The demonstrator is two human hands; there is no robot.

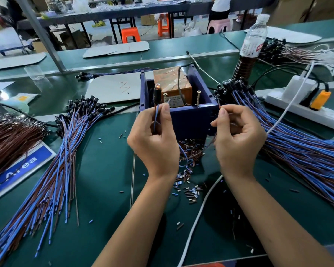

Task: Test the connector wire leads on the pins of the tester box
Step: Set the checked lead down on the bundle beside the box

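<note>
Hands pinching thin blue-brown leads — lit bulb beside screw-like pins.

Dark green matted workbench filling the lower frame. Directly on it: blue plastic tester box at centre; fanned blue-and-brown wire bundles at lower left and right; scattered insulation offcuts (thickest just below the box); white power strip at right; clear plastic bottle at upper right; grey cardboard sheet left of the box.
</note>
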